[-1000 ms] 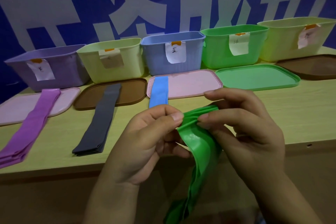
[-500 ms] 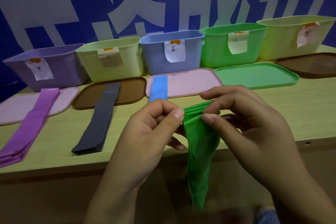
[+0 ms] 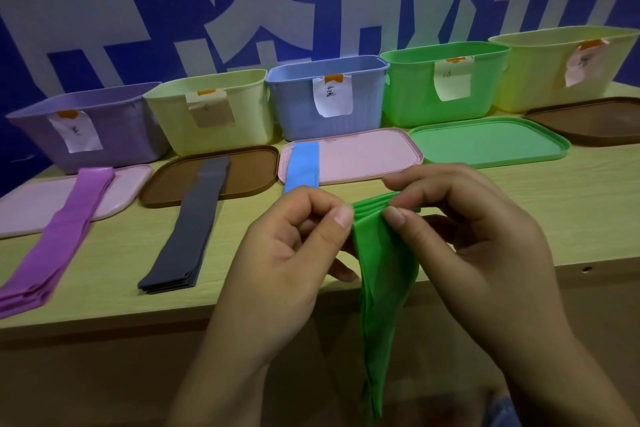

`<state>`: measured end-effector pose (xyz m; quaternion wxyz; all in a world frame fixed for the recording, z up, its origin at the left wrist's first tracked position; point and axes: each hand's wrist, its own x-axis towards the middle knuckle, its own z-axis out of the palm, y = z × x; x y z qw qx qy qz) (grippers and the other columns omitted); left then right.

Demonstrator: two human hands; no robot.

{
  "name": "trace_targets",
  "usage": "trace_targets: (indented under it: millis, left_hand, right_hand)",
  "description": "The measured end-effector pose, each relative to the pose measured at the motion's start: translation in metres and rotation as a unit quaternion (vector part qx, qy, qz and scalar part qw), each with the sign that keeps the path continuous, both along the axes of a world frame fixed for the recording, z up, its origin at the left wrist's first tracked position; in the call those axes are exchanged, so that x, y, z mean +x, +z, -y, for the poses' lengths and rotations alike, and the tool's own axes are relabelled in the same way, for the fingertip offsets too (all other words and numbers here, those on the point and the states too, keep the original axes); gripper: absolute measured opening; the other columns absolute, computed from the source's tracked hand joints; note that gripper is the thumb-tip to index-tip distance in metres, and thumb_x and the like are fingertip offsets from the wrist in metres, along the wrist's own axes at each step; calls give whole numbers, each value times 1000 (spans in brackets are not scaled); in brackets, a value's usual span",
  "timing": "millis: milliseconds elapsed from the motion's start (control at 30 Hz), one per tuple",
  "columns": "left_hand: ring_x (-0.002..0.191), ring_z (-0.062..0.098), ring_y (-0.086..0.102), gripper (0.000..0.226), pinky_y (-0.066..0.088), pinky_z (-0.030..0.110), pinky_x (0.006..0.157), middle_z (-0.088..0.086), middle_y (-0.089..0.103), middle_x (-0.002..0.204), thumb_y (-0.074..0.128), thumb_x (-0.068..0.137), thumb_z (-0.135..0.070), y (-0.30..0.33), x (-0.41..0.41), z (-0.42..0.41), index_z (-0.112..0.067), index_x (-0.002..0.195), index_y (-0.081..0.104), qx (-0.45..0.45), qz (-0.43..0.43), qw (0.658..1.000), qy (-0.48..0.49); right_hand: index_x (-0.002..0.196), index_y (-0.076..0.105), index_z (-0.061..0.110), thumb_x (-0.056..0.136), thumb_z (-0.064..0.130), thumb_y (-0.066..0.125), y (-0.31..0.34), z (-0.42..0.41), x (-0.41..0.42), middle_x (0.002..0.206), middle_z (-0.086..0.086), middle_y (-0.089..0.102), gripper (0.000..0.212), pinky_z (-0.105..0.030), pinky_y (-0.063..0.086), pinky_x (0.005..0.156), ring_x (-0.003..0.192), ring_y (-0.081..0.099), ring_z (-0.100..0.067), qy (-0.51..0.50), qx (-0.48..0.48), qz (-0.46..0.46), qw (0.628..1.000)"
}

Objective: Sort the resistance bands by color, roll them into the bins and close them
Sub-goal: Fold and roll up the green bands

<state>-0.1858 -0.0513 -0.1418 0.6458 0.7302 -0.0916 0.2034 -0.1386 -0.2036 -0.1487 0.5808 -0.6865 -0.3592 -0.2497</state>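
Note:
Green resistance bands (image 3: pixel 382 263) hang in front of the table edge, their bunched top end pinched from the left by my left hand (image 3: pixel 294 253) and from the right by my right hand (image 3: pixel 464 239). On the table lie purple bands (image 3: pixel 59 239), dark grey bands (image 3: pixel 188 232) and a blue band (image 3: pixel 302 166), partly hidden by my left hand. Five open bins stand at the back: purple (image 3: pixel 114 135), pale yellow (image 3: pixel 249 114), blue (image 3: pixel 294 104), green (image 3: pixel 408 97), pale yellow (image 3: pixel 533 76).
Lids lie flat before the bins: a pink lid (image 3: pixel 27 208), a brown lid (image 3: pixel 249 170), a pink lid (image 3: pixel 367 156), a green lid (image 3: pixel 485 142) and a brown lid (image 3: pixel 588 121). A blue wall with white lettering rises behind.
The green bands have straightened from a twisted, slanted hang to a vertical one. Both hands shifted their pinch slightly at the top end.

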Motion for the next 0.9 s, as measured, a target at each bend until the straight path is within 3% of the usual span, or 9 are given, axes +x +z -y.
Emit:
trace_targets:
  millis: [267,467,567,667,800,900]
  left_hand:
    - [64,9,61,13,50,22,53,0,64,71,58,76,-36,-2,0,1,-27,72,66,-31,10,999,-20]
    - [67,9,65,16,52,20,59,-3,69,77,70,65,-37,1,-4,1,-29,78,67,17,14,1000,-11]
    - [76,8,67,21,53,20,64,-4,71,82,74,64,-32,3,-6,0,-28,82,66,47,18,999,-19]
    - [72,8,66,17,54,21,63,2,70,80,77,70,-18,0,-3,1,-22,82,65,45,35,998,12]
    - [72,10,64,16,54,21,64,10,66,81,75,69,-23,-3,0,0,-20,80,63,37,43,998,25]
    - [70,12,63,14,55,22,61,12,65,81,72,71,-14,-4,0,0,-14,82,62,36,37,998,26]
  right_hand:
    - [83,64,11,83,16,59,0,1,0,99,1,64,7,-12,49,71,100,61,-10,3,6,14,1000]
    - [84,65,9,83,15,59,-2,1,-1,99,-1,64,8,-15,51,72,98,62,-11,-3,10,24,1000]
    - [84,65,9,83,15,60,-1,2,-2,99,-2,64,9,-14,51,72,99,62,-10,-9,4,28,1000]
    - [84,64,13,84,17,60,0,2,-1,102,1,63,6,-13,49,71,100,61,-9,0,3,23,1000]
    - [92,63,19,84,17,59,1,5,3,110,2,59,9,-22,51,77,109,59,-16,46,-12,21,999]
    - [89,66,14,84,17,59,2,10,5,112,1,58,9,-33,51,85,111,58,-16,30,-60,54,996]
